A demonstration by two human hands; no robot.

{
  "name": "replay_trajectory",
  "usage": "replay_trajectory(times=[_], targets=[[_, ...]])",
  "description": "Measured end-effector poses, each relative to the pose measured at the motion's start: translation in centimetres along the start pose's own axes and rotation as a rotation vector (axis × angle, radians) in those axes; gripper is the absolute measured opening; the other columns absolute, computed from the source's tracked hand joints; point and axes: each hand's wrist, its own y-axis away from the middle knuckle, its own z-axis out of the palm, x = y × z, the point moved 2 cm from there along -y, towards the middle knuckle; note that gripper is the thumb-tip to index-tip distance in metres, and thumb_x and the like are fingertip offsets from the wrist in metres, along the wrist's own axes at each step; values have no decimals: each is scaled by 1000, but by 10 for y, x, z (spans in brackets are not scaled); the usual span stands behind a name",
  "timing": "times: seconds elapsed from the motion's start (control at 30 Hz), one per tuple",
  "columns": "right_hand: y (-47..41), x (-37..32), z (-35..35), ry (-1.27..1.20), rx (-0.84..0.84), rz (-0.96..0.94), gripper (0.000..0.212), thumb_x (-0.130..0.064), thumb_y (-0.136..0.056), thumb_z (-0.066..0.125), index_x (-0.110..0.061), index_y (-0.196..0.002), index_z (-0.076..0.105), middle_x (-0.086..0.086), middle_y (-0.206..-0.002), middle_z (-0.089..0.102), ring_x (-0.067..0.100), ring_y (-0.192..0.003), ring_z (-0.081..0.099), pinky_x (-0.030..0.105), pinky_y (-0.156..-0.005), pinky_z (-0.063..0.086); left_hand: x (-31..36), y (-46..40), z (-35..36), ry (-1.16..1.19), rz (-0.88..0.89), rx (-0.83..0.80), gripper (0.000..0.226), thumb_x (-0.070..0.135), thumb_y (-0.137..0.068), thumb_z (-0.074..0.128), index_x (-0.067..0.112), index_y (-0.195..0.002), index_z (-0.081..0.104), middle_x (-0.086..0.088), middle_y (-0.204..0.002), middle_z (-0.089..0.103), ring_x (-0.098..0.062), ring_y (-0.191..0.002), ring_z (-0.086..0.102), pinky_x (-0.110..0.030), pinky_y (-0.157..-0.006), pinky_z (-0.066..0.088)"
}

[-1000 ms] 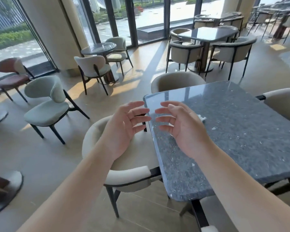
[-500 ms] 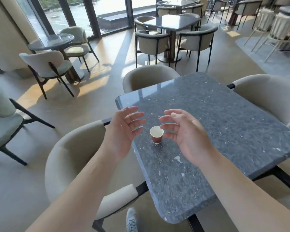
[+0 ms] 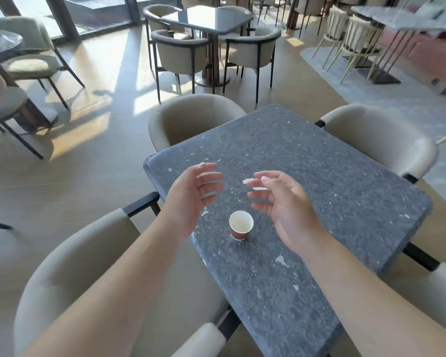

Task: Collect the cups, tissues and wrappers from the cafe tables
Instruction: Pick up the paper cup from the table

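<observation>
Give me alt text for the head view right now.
A small red paper cup stands upright on a speckled grey table, between the open left hand and right hand hovering above. White scraps lie beyond the right hand's fingers; beige chairs surround the table.

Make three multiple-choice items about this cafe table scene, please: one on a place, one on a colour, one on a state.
1. Where does the paper cup stand?
A. on a chair seat
B. on the dark stone table, between the two hands
C. on the floor

2. What colour is the cup outside?
A. red-brown
B. blue
C. green

3. How is the left hand?
A. gripping the cup
B. flat on the table
C. open, holding nothing

Key: 1 B, the cup stands on the tabletop between the left hand and the right hand. 2 A, its wall is red-brown, the inside white. 3 C, the fingers are loosely spread and off the cup.
</observation>
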Motion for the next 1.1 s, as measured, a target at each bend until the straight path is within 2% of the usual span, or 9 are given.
replay_trajectory(times=[0.1,0.2,0.3,0.43,0.53,0.63,0.8,0.97,1.1], targets=[[-11,13,1,22,64,26,12,-15,-94,54,-15,-97,66,8,-94,72,20,-80,64,30,-66,51,-10,-22,-11,-31,-48,-9,27,30,-104,43,20,-105,67,0,-96,72,-12,-80,70,-31,-77,47],[-21,26,-3,64,125,72,12,-14,-95,53,-15,-98,65,7,-93,70,19,-80,63,29,-65,51,-24,-40,-17,-71,-91,-16,24,36,-94,52,21,-104,67,3,-92,74,-11,-79,71,-30,-76,48],[-31,41,-11,137,186,102,11,-14,-94,55,-17,-93,66,5,-92,69,17,-79,63,28,-64,51,-42,-58,-21,-153,-112,-3,18,29,-99,52,21,-102,67,7,-87,75,-11,-80,71,-31,-76,49],[-45,67,-29,251,245,144,12,-15,-91,58,-21,-86,66,1,-88,68,13,-75,63,26,-61,51,-73,-73,-25,-284,-166,-3,14,31,-91,61,22,-100,67,6,-90,72,-10,-79,68,-28,-73,49],[-54,93,-43,337,257,198,8,-17,-89,61,-23,-86,66,-3,-85,68,9,-74,63,26,-63,53,-97,-82,-34,-378,-225,23,8,21,-100,58,23,-98,65,3,-93,69,-12,-81,66,-31,-76,46],[-63,120,-59,406,255,278,4,-22,-86,62,-24,-87,65,-7,-85,67,13,-80,62,33,-71,53,-120,-90,-42,-461,-270,42,9,19,-100,60,26,-105,62,1,-104,68,-12,-89,65,-31,-78,46],[-74,153,-77,492,231,409,20,-31,-80,56,-29,-99,62,-5,-102,65,16,-99,61,46,-92,51,-158,-100,-48,-625,-323,-7,44,13,-92,67,32,-128,48,5,-124,59,-9,-99,62,-27,-71,49],[-87,175,-85,508,181,503,34,-29,-86,53,-23,-120,58,-6,-112,62,12,-103,58,42,-95,50,-190,-114,-48,-823,-308,-121,82,10,-80,75,35,-148,38,11,-132,51,-12,-121,52,-21,-67,49],[-96,187,-84,489,161,541,26,-26,-88,53,-23,-113,60,-7,-105,63,12,-98,59,42,-94,50,-207,-120,-45,-972,-275,-181,86,13,-76,73,39,-148,34,11,-132,50,-10,-120,53,-14,-60,47]])
